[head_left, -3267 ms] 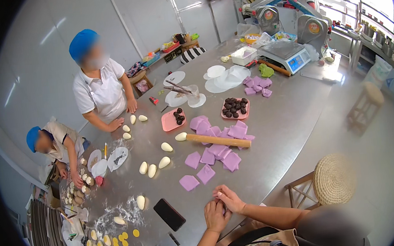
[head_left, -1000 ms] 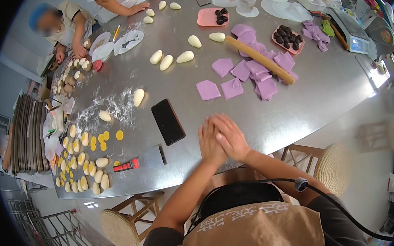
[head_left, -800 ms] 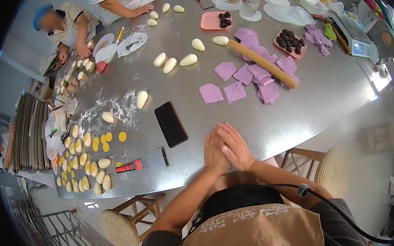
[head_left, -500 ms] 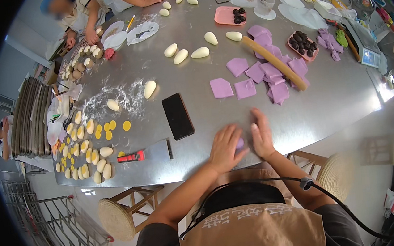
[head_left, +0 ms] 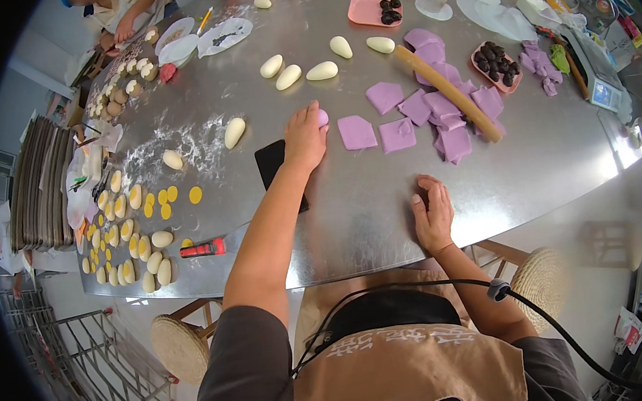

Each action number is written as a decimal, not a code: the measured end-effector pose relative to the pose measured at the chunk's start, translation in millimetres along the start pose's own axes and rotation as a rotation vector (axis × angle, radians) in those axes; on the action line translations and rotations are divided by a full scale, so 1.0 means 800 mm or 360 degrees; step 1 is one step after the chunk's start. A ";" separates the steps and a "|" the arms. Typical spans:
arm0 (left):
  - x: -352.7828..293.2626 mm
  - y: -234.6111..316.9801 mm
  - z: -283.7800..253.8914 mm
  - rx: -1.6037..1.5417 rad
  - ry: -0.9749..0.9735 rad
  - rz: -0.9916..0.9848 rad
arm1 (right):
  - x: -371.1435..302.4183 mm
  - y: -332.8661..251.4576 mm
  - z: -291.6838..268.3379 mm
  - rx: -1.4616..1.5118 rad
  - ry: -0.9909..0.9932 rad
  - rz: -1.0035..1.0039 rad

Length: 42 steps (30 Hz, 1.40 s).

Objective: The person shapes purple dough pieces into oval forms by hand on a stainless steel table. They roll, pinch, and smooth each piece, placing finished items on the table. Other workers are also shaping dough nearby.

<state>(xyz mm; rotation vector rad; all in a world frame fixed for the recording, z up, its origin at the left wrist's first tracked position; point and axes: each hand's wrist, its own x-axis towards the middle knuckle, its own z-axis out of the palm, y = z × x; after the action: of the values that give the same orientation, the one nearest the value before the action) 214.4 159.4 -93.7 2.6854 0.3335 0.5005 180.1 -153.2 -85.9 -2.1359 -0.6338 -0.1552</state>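
Reaching w/ left hand (head_left: 304,134): fingers curled over small purple dough ball (head_left: 322,117) on steel surface (head_left: 368,211), just left of purple dough squares (head_left: 358,131); black phone (head_left: 271,163) under wrist. Right hand (head_left: 432,217) flat, fingers spread, holding nothing, near front edge. Step: likely picking up ball; next needs firm lift. Packaging: coloured packets far right, too small to tell.

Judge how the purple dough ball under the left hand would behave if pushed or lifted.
The purple dough ball under the left hand looks rounded, so it would likely roll on the smooth steel table. It probably dents easily, like the flattened purple squares nearby. It is small, so likely light.
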 end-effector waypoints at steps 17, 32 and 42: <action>-0.020 0.123 -0.012 0.0217 -0.0222 0.0037 | 0.000 -0.002 0.002 -0.0101 0.0034 -0.0036; -0.222 0.196 -0.001 -0.2073 -0.0762 -0.1209 | -0.023 0.006 -0.005 0.1309 -0.0384 0.0898; -0.209 0.174 -0.007 -0.2028 -0.1081 -0.1104 | -0.017 0.009 -0.012 0.0707 -0.0799 0.0418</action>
<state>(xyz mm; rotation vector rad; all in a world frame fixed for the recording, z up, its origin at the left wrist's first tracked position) 82.3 -13.3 -80.9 1.2417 0.4756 -0.3459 173.0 -169.5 -89.7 -1.7977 -0.5926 0.6282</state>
